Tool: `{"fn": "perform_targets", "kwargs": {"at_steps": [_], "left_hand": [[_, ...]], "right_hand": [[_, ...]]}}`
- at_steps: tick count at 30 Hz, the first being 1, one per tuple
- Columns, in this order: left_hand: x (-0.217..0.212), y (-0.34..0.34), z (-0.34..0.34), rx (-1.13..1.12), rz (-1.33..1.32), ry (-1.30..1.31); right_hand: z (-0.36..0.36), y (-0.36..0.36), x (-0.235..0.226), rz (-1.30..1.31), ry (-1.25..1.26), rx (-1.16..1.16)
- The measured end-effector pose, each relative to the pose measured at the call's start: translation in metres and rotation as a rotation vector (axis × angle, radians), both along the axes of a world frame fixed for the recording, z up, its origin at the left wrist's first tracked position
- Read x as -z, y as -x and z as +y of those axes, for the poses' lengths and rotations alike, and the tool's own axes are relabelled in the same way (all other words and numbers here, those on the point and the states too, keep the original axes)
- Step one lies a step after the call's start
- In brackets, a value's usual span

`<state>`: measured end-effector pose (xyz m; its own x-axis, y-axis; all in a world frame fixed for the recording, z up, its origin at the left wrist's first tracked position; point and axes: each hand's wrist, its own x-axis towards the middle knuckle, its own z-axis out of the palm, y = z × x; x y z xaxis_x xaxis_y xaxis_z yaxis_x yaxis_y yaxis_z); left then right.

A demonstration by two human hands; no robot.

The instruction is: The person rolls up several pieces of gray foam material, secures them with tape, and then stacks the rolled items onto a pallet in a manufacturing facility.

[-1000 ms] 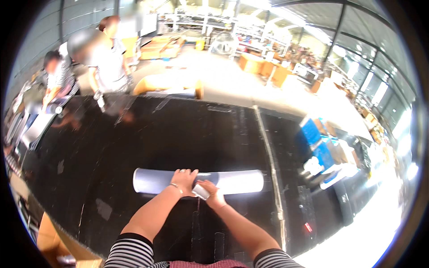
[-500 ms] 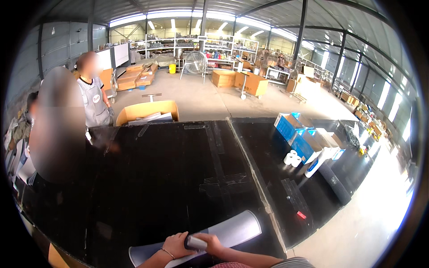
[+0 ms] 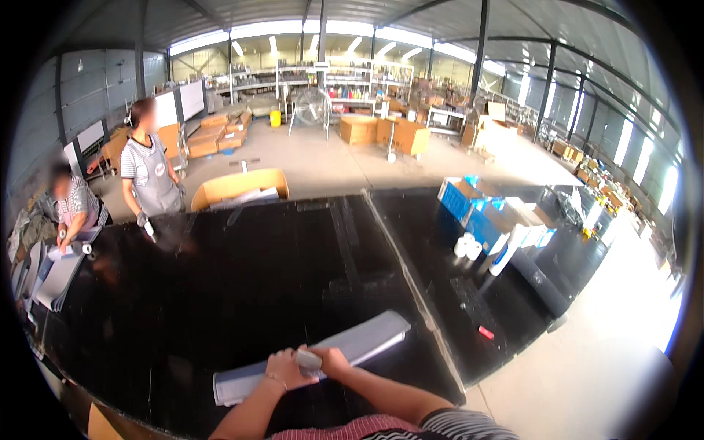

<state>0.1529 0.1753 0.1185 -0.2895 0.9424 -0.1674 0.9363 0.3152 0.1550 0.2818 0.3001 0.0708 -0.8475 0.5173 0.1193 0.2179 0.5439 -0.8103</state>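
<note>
1. The left hand [image 3: 287,369] lies over the rolled sheet [image 3: 378,334], fingers bent across it; whether it grips or only presses, I cannot tell; the pressure, I judge, keeps the roll from springing open.
2. The right hand [image 3: 334,361] is closed around a small pale object [image 3: 309,360], possibly a tape roll; it sits between the two hands, probably so both can work at one spot.
3. The rolled sheet, grey-white, slants across the lower centre of the frame; it rests on the black table [image 3: 220,308], likely for firm backing.
4. Right of centre, beyond the pale seam [image 3: 411,286], lie a small red object [image 3: 485,333], white rolls [image 3: 467,248], blue boxes [image 3: 484,227] and a dark roll [image 3: 539,282]; they seem set aside to leave working room.
5. At the upper left, a standing co-worker [image 3: 152,169] is at the table's edge; farther left, another co-worker [image 3: 77,205] bends over grey sheets [image 3: 59,282], stacked perhaps for easy reach.
</note>
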Motion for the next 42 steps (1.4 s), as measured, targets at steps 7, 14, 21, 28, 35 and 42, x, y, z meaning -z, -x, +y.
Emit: {"fn": "perform_targets", "kwargs": {"at_steps": [7, 14, 21, 28, 35, 42], "left_hand": [[0.016, 0.023, 0.017, -0.016, -0.182, 0.042], [0.012, 0.026, 0.006, 0.2, -0.13, -0.106], [0.02, 0.006, -0.03, 0.315, -0.014, -0.29], [-0.008, 0.027, -0.128, -0.056, 0.047, 0.129], [-0.009, 0.032, -0.152, -0.19, -0.182, 0.315], [0.029, -0.008, -0.208, -0.489, -0.88, 0.185]], "right_hand": [[-0.064, -0.074, 0.001, -0.004, 0.018, -0.309], [-0.016, -0.194, 0.041, -0.202, 0.292, 0.473], [0.096, -0.297, -0.009, -0.295, 0.587, 0.96], [0.161, -0.344, 0.027, -0.371, 0.813, 1.335], [0.14, -0.352, 0.01, -0.302, 0.659, 1.297], [0.09, -0.346, 0.022, -0.153, 0.087, 1.223]]}}
